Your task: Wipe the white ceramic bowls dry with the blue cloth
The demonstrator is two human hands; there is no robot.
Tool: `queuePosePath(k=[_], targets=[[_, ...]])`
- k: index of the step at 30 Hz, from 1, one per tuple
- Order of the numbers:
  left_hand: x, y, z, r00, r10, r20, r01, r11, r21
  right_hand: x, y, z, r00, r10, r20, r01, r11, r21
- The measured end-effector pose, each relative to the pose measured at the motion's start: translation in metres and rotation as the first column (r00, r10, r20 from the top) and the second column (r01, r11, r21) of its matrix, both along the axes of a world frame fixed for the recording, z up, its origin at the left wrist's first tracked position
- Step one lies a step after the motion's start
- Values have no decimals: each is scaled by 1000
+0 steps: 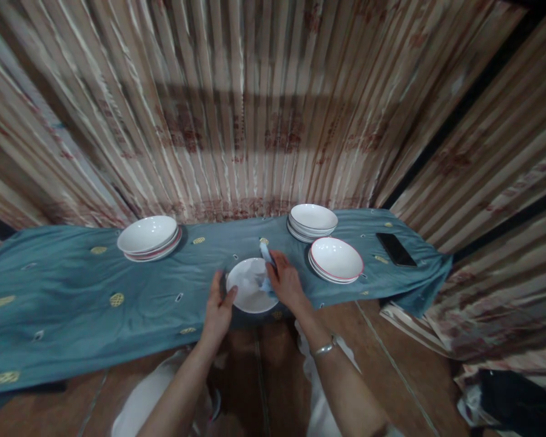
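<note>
A white plate (243, 290) is in front of me near the table's front edge. My left hand (219, 305) grips its left rim, thumb on the rim and fingers along the outer side. In my right hand (287, 280) is a pale blue cloth (266, 254), bunched under the fingers and pressed against the plate's right inner part. Some of the cloth and the plate's right rim are hidden behind that hand. Just to the right of it stands a stack of red-rimmed white plates (335, 258).
Behind that stack is another of dark-rimmed white plates (313, 216). A third stack of white plates (148, 235) stands at the left. A black phone (395, 249) lies at the right on the teal tablecloth (145, 303). Pleated curtains (255, 121) hang behind the table.
</note>
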State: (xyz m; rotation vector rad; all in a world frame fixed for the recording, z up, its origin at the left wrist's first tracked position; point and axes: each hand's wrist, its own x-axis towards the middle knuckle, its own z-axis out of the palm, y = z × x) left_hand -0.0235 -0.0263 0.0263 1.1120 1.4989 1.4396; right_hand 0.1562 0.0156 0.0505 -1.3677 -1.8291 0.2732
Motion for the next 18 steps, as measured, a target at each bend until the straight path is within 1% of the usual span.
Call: queuePosePath(k=[1, 2, 3, 5, 7, 9, 11, 12, 14, 16, 18], targets=[[-2, 0, -2, 992, 11, 125, -2, 997, -74, -2, -2, 1, 997, -4, 83, 4, 1000, -1], [-4, -2, -3, 973, 5, 229, 25, 992, -127, -3, -5, 4, 987, -10, 163, 11, 1000, -5], [-5, -4, -3, 951, -14, 310, 67, 985, -162, -4, -8, 7, 972, -15, 235, 17, 1000, -7], [-5, -11, -3, 910, -61, 410, 151, 970, -192, -3, -16, 17, 939, 1, 344, 4, 1000, -13], [-4, -18, -2, 884, -73, 462, 193, 957, -218, -1, -24, 26, 906, 68, 418, -52, 997, -50], [-2, -24, 0, 868, -72, 492, 222, 941, -254, -1, -29, 33, 862, 149, 485, -93, 986, -139], [2, -27, 4, 847, -75, 526, 256, 925, -280, -4, -31, 35, 813, 195, 548, -74, 969, -236], [3, -28, 7, 834, -79, 546, 273, 919, -285, -6, -30, 35, 795, 198, 573, -47, 963, -266], [7, -30, 13, 806, -91, 586, 302, 913, -274, -10, -27, 34, 775, 175, 608, 6, 959, -283], [10, -31, 18, 787, -100, 608, 318, 911, -262, -15, -21, 30, 777, 123, 617, 52, 965, -258], [11, -32, 21, 778, -106, 619, 327, 910, -254, -20, -13, 26, 798, 56, 600, 98, 970, -221]])
